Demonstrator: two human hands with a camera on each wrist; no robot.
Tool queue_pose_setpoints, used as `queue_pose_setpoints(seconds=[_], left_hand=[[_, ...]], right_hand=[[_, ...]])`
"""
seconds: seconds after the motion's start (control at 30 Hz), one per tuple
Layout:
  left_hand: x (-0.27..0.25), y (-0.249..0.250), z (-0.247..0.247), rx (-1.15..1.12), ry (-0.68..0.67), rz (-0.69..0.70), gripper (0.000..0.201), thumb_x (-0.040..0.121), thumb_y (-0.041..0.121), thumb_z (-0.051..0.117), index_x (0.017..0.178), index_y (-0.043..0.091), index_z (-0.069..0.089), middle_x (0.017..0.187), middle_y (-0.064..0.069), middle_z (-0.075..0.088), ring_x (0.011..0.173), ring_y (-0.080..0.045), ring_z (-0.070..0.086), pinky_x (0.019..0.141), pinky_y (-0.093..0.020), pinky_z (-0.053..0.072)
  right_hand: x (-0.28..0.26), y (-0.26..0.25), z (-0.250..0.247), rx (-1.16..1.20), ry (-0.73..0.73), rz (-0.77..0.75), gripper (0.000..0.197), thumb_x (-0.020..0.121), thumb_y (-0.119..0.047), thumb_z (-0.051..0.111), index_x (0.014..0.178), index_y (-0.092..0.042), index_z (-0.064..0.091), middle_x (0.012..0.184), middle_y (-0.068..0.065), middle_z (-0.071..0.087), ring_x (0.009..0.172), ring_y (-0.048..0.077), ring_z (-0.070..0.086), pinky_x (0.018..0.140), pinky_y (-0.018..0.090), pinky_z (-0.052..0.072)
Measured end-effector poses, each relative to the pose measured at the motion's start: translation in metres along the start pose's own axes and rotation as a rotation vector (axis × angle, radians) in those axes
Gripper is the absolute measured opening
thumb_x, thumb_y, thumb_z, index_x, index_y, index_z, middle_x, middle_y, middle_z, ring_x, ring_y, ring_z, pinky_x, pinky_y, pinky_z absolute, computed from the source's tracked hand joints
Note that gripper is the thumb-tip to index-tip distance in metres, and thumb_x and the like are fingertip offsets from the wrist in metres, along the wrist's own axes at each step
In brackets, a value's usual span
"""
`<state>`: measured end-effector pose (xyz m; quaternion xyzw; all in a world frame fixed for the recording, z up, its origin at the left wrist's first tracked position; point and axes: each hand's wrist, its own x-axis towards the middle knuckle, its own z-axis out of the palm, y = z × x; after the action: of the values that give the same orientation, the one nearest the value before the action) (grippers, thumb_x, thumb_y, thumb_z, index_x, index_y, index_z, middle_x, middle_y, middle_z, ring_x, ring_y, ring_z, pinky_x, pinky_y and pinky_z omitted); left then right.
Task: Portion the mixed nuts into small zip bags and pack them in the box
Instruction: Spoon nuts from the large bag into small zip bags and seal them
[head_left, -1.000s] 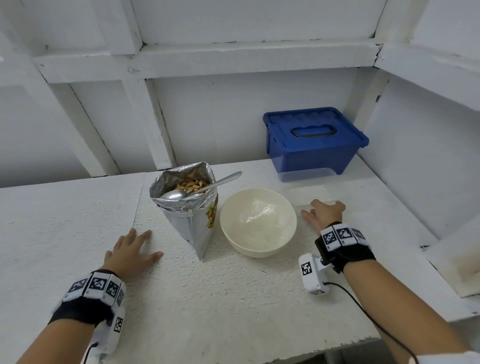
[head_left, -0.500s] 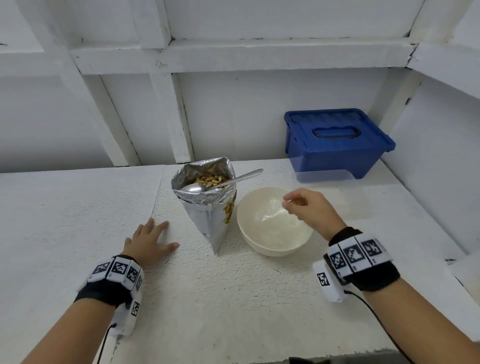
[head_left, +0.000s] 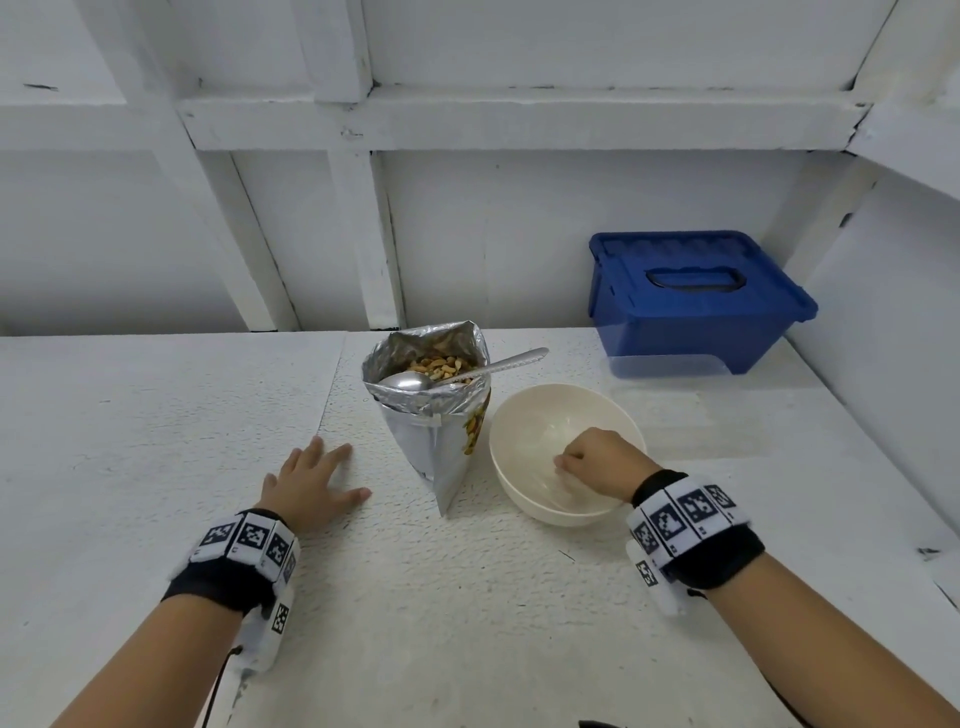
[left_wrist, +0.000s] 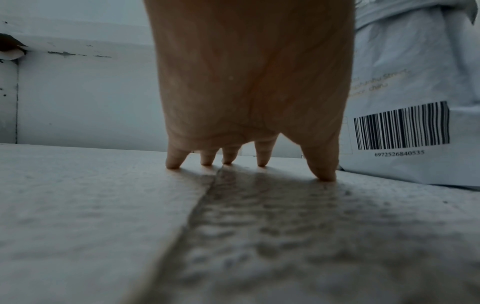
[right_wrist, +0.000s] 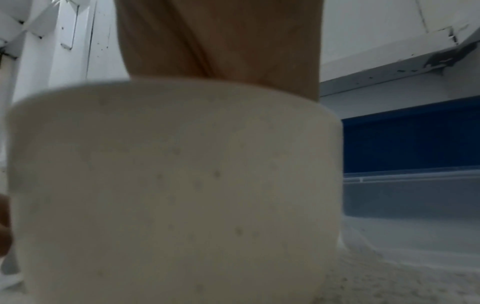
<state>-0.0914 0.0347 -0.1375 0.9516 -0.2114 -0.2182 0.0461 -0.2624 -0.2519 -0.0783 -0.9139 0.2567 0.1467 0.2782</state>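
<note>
White textured desk (head_left: 467, 597) noted under everything. Blue-lidded box (head_left: 691, 301) stands closed at the far right, well apart from the hands. Foil nut bag (head_left: 436, 431) stands open near the middle, nuts (head_left: 434, 364) visible inside, a spoon (head_left: 467, 371) laid across its mouth. Cream bowl (head_left: 519, 499) sits just right of it, clear plastic bags (head_left: 550, 431) inside. Left hand (head_left: 309, 486) is spread flat, holding nothing. Right hand (head_left: 597, 460) is curled inside the bowl; what its grip holds cannot be told.

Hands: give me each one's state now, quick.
Left hand: open, fingers spread flat on the white table.
Right hand: fingers curled inside the cream round bowl; a grip cannot be told.
</note>
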Motion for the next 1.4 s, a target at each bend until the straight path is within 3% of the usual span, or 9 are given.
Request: queue_pose_setpoints(seconds=[0.2, 0.37, 0.53, 0.67, 0.77, 0.9, 1.03, 1.17, 1.4], left_hand=[[-0.004, 0.002, -0.005, -0.047, 0.040, -0.009, 0.070, 0.087, 0.059, 0.045, 0.146, 0.033, 0.018, 0.157, -0.003, 0.009, 0.143, -0.024, 0.011, 0.112, -0.055, 0.012], [-0.020, 0.012, -0.026, -0.275, 0.557, 0.189, 0.044, 0.093, 0.032, 0.052, 0.133, 0.016, 0.048, 0.136, -0.008, 0.050, 0.125, -0.026, 0.045, 0.103, -0.049, 0.032], [-0.050, 0.061, -0.080, -0.372, 0.872, 0.564, 0.036, 0.090, 0.022, 0.058, 0.123, 0.008, 0.056, 0.121, -0.010, 0.057, 0.114, -0.025, 0.051, 0.095, -0.030, 0.035], [-0.076, 0.106, -0.114, -0.382, 0.832, 0.799, 0.069, 0.081, 0.050, 0.052, 0.137, 0.013, 0.038, 0.132, -0.007, 0.046, 0.122, -0.010, 0.039, 0.104, -0.025, 0.031], [-0.084, 0.125, -0.120, -0.471, 0.710, 0.872, 0.100, 0.067, 0.061, 0.060, 0.143, 0.021, 0.010, 0.136, 0.007, 0.035, 0.128, -0.006, 0.031, 0.111, -0.031, 0.024], [-0.081, 0.122, -0.119, -0.405, 0.754, 0.847, 0.093, 0.065, 0.066, 0.059, 0.136, 0.012, 0.033, 0.130, -0.006, 0.048, 0.124, -0.009, 0.035, 0.109, -0.059, 0.024], [-0.078, 0.112, -0.120, -0.301, 0.836, 0.884, 0.073, 0.073, 0.072, 0.050, 0.116, 0.012, 0.044, 0.115, -0.009, 0.053, 0.112, -0.014, 0.041, 0.097, -0.062, 0.038], [-0.078, 0.110, -0.118, -0.242, 0.821, 0.898, 0.072, 0.072, 0.066, 0.055, 0.119, 0.014, 0.040, 0.118, -0.009, 0.054, 0.117, -0.016, 0.043, 0.109, -0.047, 0.029], [-0.082, 0.115, -0.110, -0.287, 0.812, 0.920, 0.068, 0.073, 0.053, 0.062, 0.117, 0.003, 0.047, 0.098, -0.008, 0.051, 0.088, -0.008, 0.043, 0.076, -0.016, 0.040]], right_hand=[[-0.013, -0.002, -0.018, 0.124, 0.286, -0.016, 0.022, 0.092, -0.015, 0.052, 0.093, 0.002, 0.067, 0.095, 0.010, 0.067, 0.085, 0.020, 0.059, 0.071, 0.023, 0.040], [-0.036, -0.013, -0.058, 0.217, 0.660, -0.144, 0.018, 0.092, -0.016, 0.053, 0.086, -0.004, 0.065, 0.080, 0.003, 0.062, 0.076, 0.014, 0.053, 0.066, 0.021, 0.035], [-0.058, -0.054, -0.087, 0.325, 0.825, -0.387, 0.019, 0.092, -0.017, 0.053, 0.095, -0.007, 0.069, 0.079, -0.004, 0.062, 0.067, -0.002, 0.052, 0.061, 0.002, 0.038], [-0.068, -0.091, -0.083, 0.405, 0.708, -0.574, 0.016, 0.090, -0.016, 0.058, 0.100, -0.012, 0.069, 0.079, -0.013, 0.060, 0.070, -0.017, 0.053, 0.067, -0.002, 0.038], [-0.072, -0.109, -0.073, 0.583, 0.489, -0.654, 0.011, 0.088, -0.013, 0.062, 0.094, -0.015, 0.070, 0.077, -0.012, 0.066, 0.071, -0.007, 0.059, 0.069, 0.006, 0.045], [-0.071, -0.115, -0.064, 0.742, 0.333, -0.667, 0.014, 0.086, -0.014, 0.064, 0.084, -0.026, 0.071, 0.073, -0.011, 0.071, 0.072, -0.001, 0.063, 0.068, 0.011, 0.046], [-0.068, -0.110, -0.063, 0.737, 0.316, -0.645, 0.015, 0.085, -0.018, 0.065, 0.081, -0.031, 0.070, 0.074, -0.009, 0.071, 0.073, 0.001, 0.062, 0.070, 0.013, 0.048], [-0.066, -0.110, -0.060, 0.832, 0.284, -0.628, 0.012, 0.080, -0.014, 0.069, 0.072, -0.023, 0.068, 0.061, -0.013, 0.066, 0.061, -0.004, 0.057, 0.063, 0.010, 0.045], [-0.069, -0.116, -0.049, 0.890, 0.210, -0.630, 0.018, 0.084, -0.011, 0.064, 0.066, -0.015, 0.065, 0.057, -0.008, 0.062, 0.054, -0.002, 0.054, 0.053, 0.009, 0.041]])
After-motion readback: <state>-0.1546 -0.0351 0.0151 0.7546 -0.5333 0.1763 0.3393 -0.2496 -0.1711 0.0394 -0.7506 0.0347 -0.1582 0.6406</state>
